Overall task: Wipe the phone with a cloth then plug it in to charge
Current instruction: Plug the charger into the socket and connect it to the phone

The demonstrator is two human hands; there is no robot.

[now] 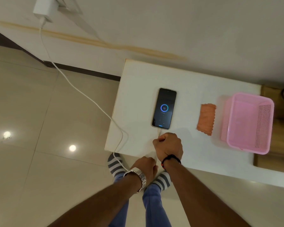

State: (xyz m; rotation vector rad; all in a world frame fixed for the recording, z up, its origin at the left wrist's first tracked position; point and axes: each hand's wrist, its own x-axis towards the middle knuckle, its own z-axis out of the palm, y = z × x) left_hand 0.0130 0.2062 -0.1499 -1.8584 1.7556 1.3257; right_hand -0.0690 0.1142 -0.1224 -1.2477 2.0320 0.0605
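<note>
Fingers of my right hand (168,145) curl around the white cable (82,92) just below the phone (164,108), my left hand (145,166) pinching it nearer the table (195,76) edge, while the plugged-in phone lies face-up, screen lit, orange cloth (206,119) beside a pink basket (251,122).

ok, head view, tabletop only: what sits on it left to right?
Charging cable crossing the table's left edge → phone, screen lit with a charge ring → orange cloth → pink basket. The hands sit at the near edge below the phone, so they are left out of the order.
</note>
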